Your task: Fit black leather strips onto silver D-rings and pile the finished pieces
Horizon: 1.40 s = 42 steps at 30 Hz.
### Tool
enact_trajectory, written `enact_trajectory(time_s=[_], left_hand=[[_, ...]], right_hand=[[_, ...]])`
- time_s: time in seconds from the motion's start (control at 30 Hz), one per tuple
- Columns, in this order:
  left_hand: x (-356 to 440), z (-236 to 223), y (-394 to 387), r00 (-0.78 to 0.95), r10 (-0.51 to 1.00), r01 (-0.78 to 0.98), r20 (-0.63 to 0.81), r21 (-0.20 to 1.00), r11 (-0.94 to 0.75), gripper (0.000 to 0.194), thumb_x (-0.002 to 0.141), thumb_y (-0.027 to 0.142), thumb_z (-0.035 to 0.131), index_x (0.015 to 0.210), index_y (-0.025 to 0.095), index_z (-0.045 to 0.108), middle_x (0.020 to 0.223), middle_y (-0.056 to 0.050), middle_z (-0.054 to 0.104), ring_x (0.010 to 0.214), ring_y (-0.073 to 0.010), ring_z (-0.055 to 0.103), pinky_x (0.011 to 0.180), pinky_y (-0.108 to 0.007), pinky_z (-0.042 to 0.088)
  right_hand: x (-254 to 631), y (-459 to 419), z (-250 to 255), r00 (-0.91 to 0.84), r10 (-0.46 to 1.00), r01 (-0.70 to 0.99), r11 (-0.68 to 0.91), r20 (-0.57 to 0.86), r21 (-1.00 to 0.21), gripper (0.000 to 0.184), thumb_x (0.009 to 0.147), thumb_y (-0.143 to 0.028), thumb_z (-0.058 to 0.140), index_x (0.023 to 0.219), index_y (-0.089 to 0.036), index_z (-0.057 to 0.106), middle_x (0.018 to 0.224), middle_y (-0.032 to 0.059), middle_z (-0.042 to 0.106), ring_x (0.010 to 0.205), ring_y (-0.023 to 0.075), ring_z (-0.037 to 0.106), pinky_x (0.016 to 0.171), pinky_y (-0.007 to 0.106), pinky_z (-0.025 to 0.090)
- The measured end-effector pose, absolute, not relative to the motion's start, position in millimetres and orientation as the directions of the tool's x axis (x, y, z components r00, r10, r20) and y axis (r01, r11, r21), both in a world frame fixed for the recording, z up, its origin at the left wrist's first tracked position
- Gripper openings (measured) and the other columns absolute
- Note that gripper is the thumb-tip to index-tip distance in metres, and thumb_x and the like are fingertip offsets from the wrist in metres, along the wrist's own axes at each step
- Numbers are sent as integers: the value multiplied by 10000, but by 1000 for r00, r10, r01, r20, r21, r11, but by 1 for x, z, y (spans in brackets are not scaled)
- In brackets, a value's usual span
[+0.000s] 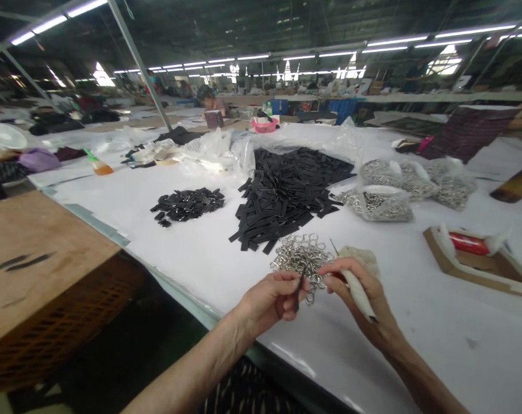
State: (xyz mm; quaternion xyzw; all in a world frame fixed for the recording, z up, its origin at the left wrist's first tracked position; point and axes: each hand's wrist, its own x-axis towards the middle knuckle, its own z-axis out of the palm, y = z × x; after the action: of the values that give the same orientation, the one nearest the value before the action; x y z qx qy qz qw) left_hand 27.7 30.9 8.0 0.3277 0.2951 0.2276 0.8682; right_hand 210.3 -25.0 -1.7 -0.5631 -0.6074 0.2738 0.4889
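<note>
My left hand (273, 296) pinches a small black strap piece (300, 286) upright above the white table (416, 322). My right hand (359, 290) is closed round a white-wrapped brush or stick (358, 293) whose thin tip points up, and its fingertips meet the strap. Just beyond both hands lies a pile of silver metal rings (302, 257). Farther back a large heap of black straps (287, 192) spreads over the table, with a smaller heap of finished black pieces (187, 204) to its left.
Clear bags of metal rings (399, 190) lie at the right. A cardboard tray with a red tube (470, 253) sits near the right edge. A wooden board over an orange crate (41, 270) stands at the left. An orange bottle (99, 165) and plastic bags lie behind.
</note>
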Motion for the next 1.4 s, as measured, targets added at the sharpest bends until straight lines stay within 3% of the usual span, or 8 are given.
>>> enact_trajectory(time_s=[0.1,0.3,0.53,0.63,0.77,0.97,1.2,1.4], left_hand=[[37,4,26,815,458,-164,-356,616,770,117,656,163,598,751,95,602,568,16,469,404,-30,260,379,-174,186],[51,-2,21,851,373,-148,-369,514,845,93,651,153,596,735,118,577,545,23,441,432,-50,303,379,-169,175],[49,-2,18,667,654,-78,-357,839,538,331,773,421,548,840,107,627,752,-96,644,514,-97,495,410,-191,315],[43,1,16,642,705,25,-302,927,375,244,755,346,572,766,113,644,711,-77,652,551,-116,538,462,-205,389],[30,0,13,569,724,115,-390,909,400,101,699,222,592,691,126,623,593,-34,623,444,-95,498,423,-209,427],[8,-7,14,343,818,-66,-463,856,512,197,713,265,616,852,141,555,685,-61,666,543,-159,623,404,-206,464],[8,-16,10,319,831,-175,-456,833,524,193,713,246,625,852,144,539,664,-52,654,598,-173,643,512,-247,516],[11,-20,7,385,811,-129,-441,844,520,149,708,213,613,826,123,606,681,-58,657,637,-153,623,583,-254,522]], right_hand=[[206,-26,2,51,964,337,230,262,-913,106,828,-278,545,919,-224,539,954,39,598,811,170,551,678,277,435],[204,-27,9,81,956,313,245,283,-918,72,819,-261,549,851,-205,517,768,3,540,712,146,516,635,261,416],[204,-27,12,40,975,371,187,217,-909,41,815,-205,520,809,-198,481,653,-33,445,575,113,409,531,231,344],[201,-27,7,-2,977,418,195,214,-887,36,812,-199,515,801,-200,481,652,-33,444,571,114,402,522,229,337],[203,-24,-1,27,967,521,201,252,-829,29,820,-211,505,795,-206,491,689,-17,487,615,129,437,551,236,350],[207,-20,-12,1,962,682,199,273,-703,56,814,-174,480,780,-212,505,679,-15,517,610,137,462,564,235,348],[188,-18,-26,-180,954,889,262,240,-376,90,800,-151,447,743,-188,505,678,20,510,629,166,447,566,252,311],[185,-22,-26,-126,977,827,199,172,-526,111,787,-123,416,743,-197,485,684,5,505,636,154,445,567,239,318]])
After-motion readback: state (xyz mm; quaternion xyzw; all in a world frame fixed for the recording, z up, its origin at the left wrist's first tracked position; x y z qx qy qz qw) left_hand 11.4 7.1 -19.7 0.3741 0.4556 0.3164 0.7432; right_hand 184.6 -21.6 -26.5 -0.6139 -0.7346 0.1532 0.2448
